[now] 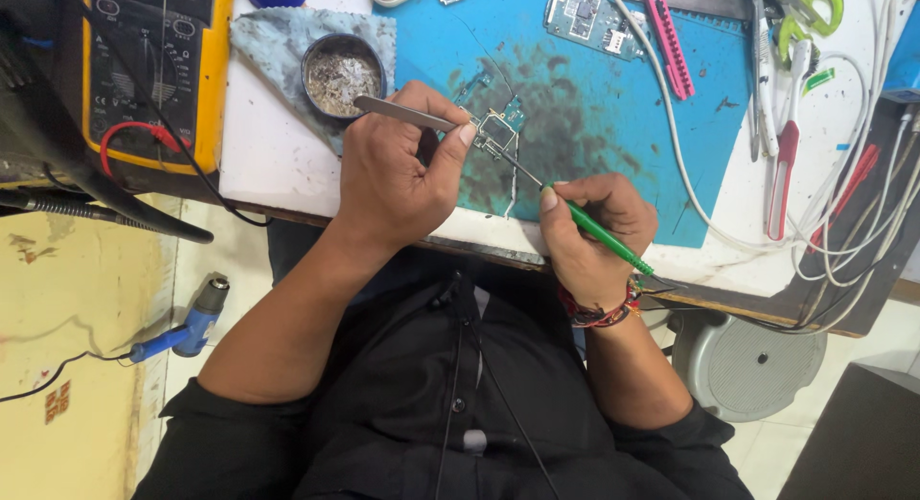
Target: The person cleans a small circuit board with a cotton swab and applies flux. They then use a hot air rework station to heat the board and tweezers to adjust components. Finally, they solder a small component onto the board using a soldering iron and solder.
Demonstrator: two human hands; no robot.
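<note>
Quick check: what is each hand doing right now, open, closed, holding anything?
Left hand: closed on metal tweezers, tips at the small circuit board.
Right hand: closed on a green-handled probe tool.

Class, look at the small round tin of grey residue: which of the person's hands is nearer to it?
Left. The left hand, holding tweezers, sits just beside the round tin; the right hand, holding a green-handled tool, is farther away.

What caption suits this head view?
Left hand holds metal tweezers, right hand a green-handled tool on a small circuit board.
</note>
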